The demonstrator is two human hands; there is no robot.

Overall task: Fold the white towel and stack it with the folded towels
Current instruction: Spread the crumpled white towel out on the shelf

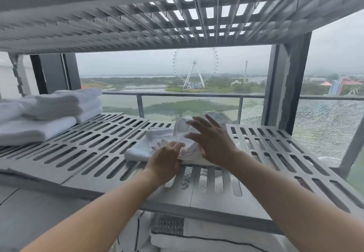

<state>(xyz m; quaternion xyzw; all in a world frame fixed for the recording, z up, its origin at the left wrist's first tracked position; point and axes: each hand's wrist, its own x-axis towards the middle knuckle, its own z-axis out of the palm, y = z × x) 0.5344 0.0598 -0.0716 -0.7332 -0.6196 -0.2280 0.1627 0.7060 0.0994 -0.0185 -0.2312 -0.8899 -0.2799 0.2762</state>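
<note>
Towel (141,149) lies on the shelf (94,145); left hand (167,159) pinches its fold, right hand (210,139) spread flat above.

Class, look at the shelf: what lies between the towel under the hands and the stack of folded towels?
Only bare slotted shelf separates the towel from the stack, as the head view shows.
</note>
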